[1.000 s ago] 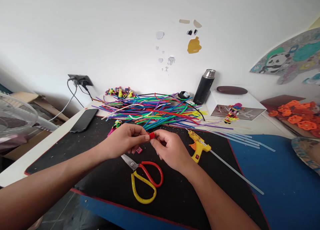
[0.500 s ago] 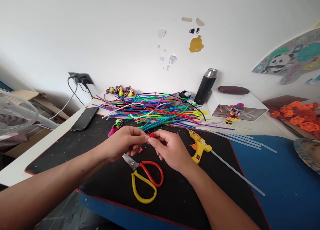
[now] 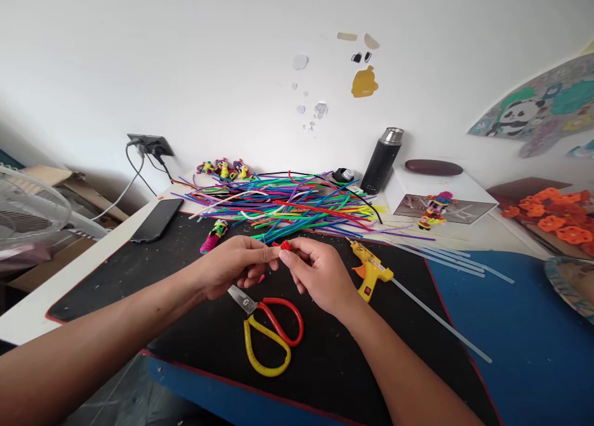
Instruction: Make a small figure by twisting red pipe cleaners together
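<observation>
Pinching red piece: left hand, right hand; flask capped, contents hidden.

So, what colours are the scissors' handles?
One red handle, one yellow handle; shown best in the head view.

Mat free left of scissors; glue gun hems right grip; pipe cleaners bar back

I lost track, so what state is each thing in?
Left hand, grip closed on the red piece
Right hand, grip closed on the red piece
Scissors, lying flat, tips hidden by left hand
Glue gun, on its side, glue stick in rear
Pipe cleaners, heaped loose
Phone, screen dark
Flask, standing, capped
Brown case, shut
Plugs, in the socket
Fan, running state unclear
</observation>
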Demonstrator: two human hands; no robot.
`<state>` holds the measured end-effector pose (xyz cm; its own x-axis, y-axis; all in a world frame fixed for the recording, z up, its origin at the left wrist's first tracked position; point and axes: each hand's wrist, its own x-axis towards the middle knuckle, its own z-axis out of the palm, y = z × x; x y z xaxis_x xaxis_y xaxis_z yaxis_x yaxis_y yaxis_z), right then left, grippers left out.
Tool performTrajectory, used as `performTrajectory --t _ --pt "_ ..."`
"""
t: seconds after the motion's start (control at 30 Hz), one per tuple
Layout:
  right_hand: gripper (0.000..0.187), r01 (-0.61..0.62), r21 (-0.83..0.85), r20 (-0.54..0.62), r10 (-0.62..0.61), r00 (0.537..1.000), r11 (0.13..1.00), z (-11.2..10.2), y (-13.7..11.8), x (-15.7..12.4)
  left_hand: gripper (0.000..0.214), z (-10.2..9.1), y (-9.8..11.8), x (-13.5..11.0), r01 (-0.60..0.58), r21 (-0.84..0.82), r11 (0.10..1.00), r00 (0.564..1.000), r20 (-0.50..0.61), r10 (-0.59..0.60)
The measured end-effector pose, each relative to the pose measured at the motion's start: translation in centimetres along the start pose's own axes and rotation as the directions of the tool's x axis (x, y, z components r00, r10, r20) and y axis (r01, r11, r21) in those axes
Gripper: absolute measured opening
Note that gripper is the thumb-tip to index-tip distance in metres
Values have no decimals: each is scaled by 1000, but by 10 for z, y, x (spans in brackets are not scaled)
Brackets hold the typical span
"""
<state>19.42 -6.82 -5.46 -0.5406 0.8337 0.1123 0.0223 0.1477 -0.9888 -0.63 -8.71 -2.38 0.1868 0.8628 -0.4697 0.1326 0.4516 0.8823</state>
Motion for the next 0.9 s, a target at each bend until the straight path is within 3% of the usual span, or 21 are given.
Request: performTrajectory --t 0.17,0.4,0.57,0.73,0.9 --pt "24 -34 8 -6 34 999 999 0 0 1 50 0 0 3 -159 108 981 983 -71 167" --pt "31 -46 27 30 45 999 999 -2 -1 0 38 -1 4 0 -328 360 873 911 -122 393" --pt "38 -39 -19 -6 39 999 999 -3 -1 0 28 2 6 -4 -382 589 712 820 -140 555" --pt "41 -66 -69 -41 63 997 995 -3 -1 0 18 6 3 -4 -416 755 507 708 -81 702" --pt "42 -80 -63 -69 76 995 995 -3 5 2 15 6 -4 -1 -462 853 241 547 61 835"
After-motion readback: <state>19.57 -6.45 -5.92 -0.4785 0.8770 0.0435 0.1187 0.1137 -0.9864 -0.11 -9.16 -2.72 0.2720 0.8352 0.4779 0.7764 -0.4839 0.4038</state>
